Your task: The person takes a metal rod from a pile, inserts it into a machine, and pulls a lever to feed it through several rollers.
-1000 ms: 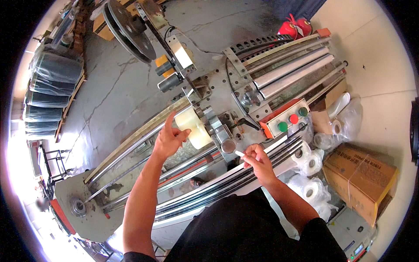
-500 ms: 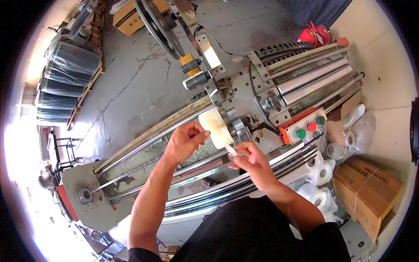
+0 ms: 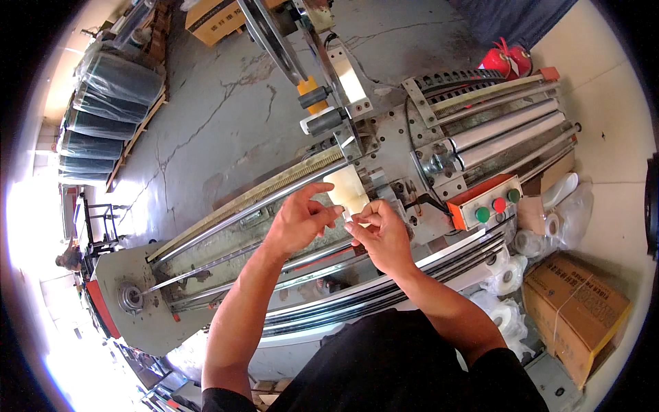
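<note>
A cream-coloured, translucent-looking roll (image 3: pixel 344 187) sits on the carriage of a long rail machine, between my hands. My left hand (image 3: pixel 301 220) is at the roll's left side, its index finger stretched to the surface and its thumb lower, apart from the index; the other fingers curl. Between the thumb and fingers of my right hand (image 3: pixel 384 240) is a small white strip (image 3: pixel 347 215) at the roll's lower edge, close to my left thumb. The strip's far end is hard to make out.
The machine's steel rail (image 3: pixel 254 206) runs left to a grey end plate (image 3: pixel 147 295). Right of the roll stands a control box (image 3: pixel 484 202) with green and red buttons. A cardboard box (image 3: pixel 576 309) and plastic-wrapped rolls (image 3: pixel 508 271) lie at the right. Upper centre: a large wheel (image 3: pixel 271 41).
My right hand has moved left and up, bringing the strip against the roll's lower edge. My left index finger has stretched out along the roll. The view has shifted slightly.
</note>
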`<move>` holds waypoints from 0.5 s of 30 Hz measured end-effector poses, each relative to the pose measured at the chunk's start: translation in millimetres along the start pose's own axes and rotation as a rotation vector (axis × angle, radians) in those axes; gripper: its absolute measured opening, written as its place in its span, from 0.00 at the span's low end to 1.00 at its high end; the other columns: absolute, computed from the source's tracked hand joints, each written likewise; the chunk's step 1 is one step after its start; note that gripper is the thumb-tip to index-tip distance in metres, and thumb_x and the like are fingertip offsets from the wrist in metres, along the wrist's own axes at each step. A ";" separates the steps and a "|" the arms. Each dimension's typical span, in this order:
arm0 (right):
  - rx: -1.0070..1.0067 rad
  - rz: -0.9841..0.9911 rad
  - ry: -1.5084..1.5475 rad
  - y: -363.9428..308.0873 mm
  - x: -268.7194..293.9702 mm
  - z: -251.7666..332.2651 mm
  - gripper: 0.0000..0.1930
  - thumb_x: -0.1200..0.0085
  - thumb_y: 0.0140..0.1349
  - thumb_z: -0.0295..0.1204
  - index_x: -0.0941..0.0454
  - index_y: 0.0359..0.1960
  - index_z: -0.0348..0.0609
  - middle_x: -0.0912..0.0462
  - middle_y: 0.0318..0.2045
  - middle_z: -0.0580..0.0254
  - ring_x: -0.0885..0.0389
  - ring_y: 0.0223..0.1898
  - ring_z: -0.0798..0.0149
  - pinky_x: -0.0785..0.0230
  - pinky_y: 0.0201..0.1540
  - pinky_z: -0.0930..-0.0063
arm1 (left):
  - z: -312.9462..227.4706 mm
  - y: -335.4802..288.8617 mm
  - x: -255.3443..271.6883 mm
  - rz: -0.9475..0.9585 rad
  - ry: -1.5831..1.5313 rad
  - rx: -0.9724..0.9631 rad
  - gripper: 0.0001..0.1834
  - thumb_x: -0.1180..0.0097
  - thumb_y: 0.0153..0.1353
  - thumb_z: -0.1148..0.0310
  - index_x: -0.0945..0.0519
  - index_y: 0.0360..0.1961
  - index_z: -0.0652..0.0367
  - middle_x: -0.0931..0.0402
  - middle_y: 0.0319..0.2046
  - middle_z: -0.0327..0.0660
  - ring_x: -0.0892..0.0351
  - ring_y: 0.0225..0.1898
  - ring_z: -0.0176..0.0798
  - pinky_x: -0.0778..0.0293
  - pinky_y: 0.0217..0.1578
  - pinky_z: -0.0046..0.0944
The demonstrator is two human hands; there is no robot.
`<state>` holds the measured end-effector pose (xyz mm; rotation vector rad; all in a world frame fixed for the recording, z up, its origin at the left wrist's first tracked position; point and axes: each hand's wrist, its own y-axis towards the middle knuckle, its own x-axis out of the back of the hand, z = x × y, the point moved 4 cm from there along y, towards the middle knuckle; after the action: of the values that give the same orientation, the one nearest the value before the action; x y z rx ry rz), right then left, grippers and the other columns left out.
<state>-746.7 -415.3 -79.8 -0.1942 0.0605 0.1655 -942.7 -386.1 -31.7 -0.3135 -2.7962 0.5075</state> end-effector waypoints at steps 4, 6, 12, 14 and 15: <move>-0.008 0.011 0.056 3.0 -4.6 -0.2 0.17 0.31 0.70 0.21 0.31 0.49 0.38 0.12 0.46 0.52 0.12 0.35 0.70 0.16 0.36 0.75 | 11.4 6.9 -0.9 0.056 -0.025 -0.010 0.20 0.30 0.71 0.61 0.11 0.58 0.62 0.14 0.28 0.38 0.20 0.28 0.29 0.23 0.31 0.34; -0.028 0.015 0.055 -1.8 -3.6 5.8 0.17 0.32 0.70 0.20 0.31 0.49 0.38 0.12 0.46 0.52 0.11 0.37 0.70 0.15 0.37 0.75 | 14.4 8.9 -1.2 0.062 -0.051 -0.025 0.18 0.30 0.71 0.60 0.09 0.54 0.61 0.14 0.29 0.38 0.20 0.28 0.28 0.22 0.32 0.34; -0.020 0.044 0.142 -16.1 -4.1 11.0 0.15 0.34 0.71 0.19 0.30 0.49 0.38 0.12 0.47 0.53 0.12 0.39 0.70 0.14 0.42 0.74 | 16.0 9.8 0.4 0.067 0.040 -0.018 0.15 0.33 0.74 0.61 0.08 0.49 0.62 0.12 0.33 0.35 0.18 0.32 0.27 0.21 0.34 0.33; -0.026 0.058 0.176 -18.7 -5.0 17.2 0.15 0.34 0.71 0.19 0.30 0.49 0.39 0.12 0.47 0.53 0.12 0.40 0.70 0.14 0.42 0.74 | 17.8 10.7 0.5 0.072 0.037 -0.030 0.15 0.33 0.74 0.61 0.08 0.50 0.62 0.12 0.33 0.35 0.18 0.32 0.27 0.21 0.34 0.33; -0.029 0.066 0.191 -19.5 -5.3 21.1 0.14 0.34 0.71 0.19 0.30 0.49 0.39 0.12 0.47 0.53 0.13 0.40 0.71 0.14 0.42 0.74 | 19.2 11.4 0.4 0.074 0.035 -0.037 0.15 0.33 0.74 0.61 0.08 0.50 0.61 0.12 0.33 0.35 0.18 0.32 0.27 0.21 0.34 0.33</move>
<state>-747.7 -430.8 -55.1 -0.2366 0.2550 0.2136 -947.2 -381.5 -53.0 -0.4304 -2.7716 0.4628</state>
